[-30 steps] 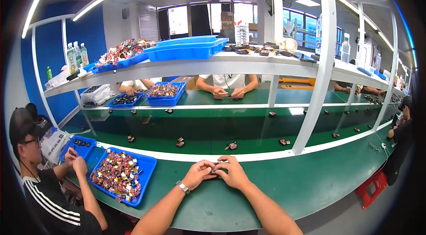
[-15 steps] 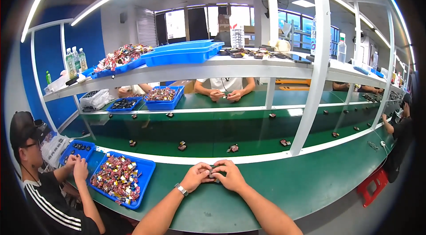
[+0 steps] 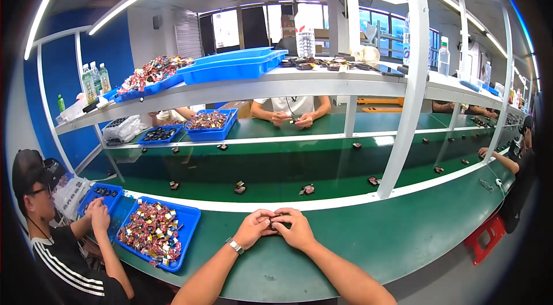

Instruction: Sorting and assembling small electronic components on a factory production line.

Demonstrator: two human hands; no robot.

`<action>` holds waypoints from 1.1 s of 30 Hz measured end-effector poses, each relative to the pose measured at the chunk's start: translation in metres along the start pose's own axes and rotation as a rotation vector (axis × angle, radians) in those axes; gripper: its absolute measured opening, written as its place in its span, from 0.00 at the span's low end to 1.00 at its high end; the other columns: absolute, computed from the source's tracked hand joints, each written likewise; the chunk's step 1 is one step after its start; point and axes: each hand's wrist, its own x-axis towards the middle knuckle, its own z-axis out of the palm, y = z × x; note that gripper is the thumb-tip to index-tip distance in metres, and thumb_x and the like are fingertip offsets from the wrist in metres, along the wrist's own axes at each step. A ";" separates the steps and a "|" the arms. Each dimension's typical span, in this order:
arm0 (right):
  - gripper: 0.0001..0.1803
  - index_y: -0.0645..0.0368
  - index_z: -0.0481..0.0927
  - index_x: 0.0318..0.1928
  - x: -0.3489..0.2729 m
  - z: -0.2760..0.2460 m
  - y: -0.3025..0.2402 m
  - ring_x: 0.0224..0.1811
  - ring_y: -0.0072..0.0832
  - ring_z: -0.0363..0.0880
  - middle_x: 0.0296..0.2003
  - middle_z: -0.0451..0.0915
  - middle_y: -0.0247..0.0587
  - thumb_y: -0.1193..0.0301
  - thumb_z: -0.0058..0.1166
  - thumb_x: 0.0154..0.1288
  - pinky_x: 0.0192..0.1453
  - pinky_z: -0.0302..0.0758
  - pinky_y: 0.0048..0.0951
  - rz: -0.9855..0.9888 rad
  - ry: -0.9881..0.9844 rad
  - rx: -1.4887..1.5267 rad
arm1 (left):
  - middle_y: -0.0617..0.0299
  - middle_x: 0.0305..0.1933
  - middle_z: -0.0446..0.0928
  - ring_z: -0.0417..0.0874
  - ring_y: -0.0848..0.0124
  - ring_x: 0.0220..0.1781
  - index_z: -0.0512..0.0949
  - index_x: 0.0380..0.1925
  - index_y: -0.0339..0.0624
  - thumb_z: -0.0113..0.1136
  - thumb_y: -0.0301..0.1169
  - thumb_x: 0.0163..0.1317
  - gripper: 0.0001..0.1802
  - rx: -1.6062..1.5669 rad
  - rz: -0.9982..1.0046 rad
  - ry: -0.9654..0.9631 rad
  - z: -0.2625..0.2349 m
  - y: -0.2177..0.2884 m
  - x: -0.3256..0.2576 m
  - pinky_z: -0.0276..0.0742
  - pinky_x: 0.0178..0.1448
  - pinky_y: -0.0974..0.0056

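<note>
My left hand [image 3: 252,230], a metal watch on its wrist, and my right hand [image 3: 296,230] meet over the near green worktop [image 3: 345,241]. Between their fingertips is a small dark part [image 3: 272,224], mostly covered, so its exact kind is hidden. Both thumbs press in on it, with the fingers curled around its far side. To the left of my hands, a blue tray [image 3: 194,225] holds a heap of small red, white and yellow electronic pieces [image 3: 151,230].
A white rail [image 3: 322,205] separates the worktop from a green conveyor belt [image 3: 271,161] carrying spaced small assemblies [image 3: 307,189]. A white post [image 3: 401,97] and shelf [image 3: 242,91] stand ahead. Co-workers sit left [image 3: 63,247], opposite and far right. A red stool [image 3: 487,239] stands at right.
The assemblies on the belt have shifted slightly to the right. My hands stay in place, fingers drawn a little closer over the dark part. The far-right co-worker's arm has reached toward the belt.
</note>
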 end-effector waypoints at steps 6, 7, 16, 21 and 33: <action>0.10 0.52 0.87 0.41 0.000 0.002 0.007 0.57 0.37 0.75 0.52 0.80 0.37 0.69 0.61 0.59 0.62 0.71 0.35 0.088 -0.050 0.077 | 0.59 0.51 0.75 0.79 0.68 0.54 0.70 0.50 0.41 0.49 0.25 0.70 0.10 0.005 0.006 -0.001 0.001 0.001 0.001 0.80 0.59 0.57; 0.10 0.52 0.87 0.42 0.000 0.002 0.006 0.57 0.37 0.75 0.52 0.80 0.37 0.69 0.61 0.59 0.62 0.71 0.35 0.110 -0.057 0.083 | 0.59 0.51 0.75 0.79 0.68 0.54 0.70 0.50 0.41 0.50 0.25 0.70 0.10 -0.006 0.010 -0.015 -0.001 0.000 0.001 0.80 0.59 0.57; 0.09 0.53 0.87 0.40 0.000 0.003 0.003 0.60 0.40 0.72 0.55 0.78 0.38 0.70 0.61 0.58 0.65 0.69 0.38 0.026 -0.046 0.079 | 0.52 0.59 0.74 0.79 0.66 0.57 0.69 0.49 0.40 0.51 0.24 0.69 0.10 0.029 0.039 0.050 0.004 0.001 -0.001 0.79 0.59 0.58; 0.08 0.52 0.86 0.39 0.002 0.003 -0.005 0.61 0.41 0.70 0.56 0.77 0.37 0.70 0.62 0.58 0.65 0.68 0.39 -0.085 0.010 0.023 | 0.51 0.62 0.72 0.78 0.65 0.60 0.69 0.52 0.40 0.49 0.22 0.69 0.12 -0.061 0.113 0.002 -0.003 -0.002 -0.001 0.79 0.61 0.59; 0.10 0.55 0.85 0.41 0.003 -0.004 -0.006 0.61 0.40 0.70 0.58 0.75 0.40 0.72 0.61 0.58 0.63 0.70 0.38 -0.127 -0.023 -0.017 | 0.54 0.58 0.75 0.79 0.66 0.57 0.69 0.54 0.39 0.56 0.27 0.68 0.16 -0.172 0.099 -0.052 -0.002 -0.005 0.002 0.78 0.61 0.58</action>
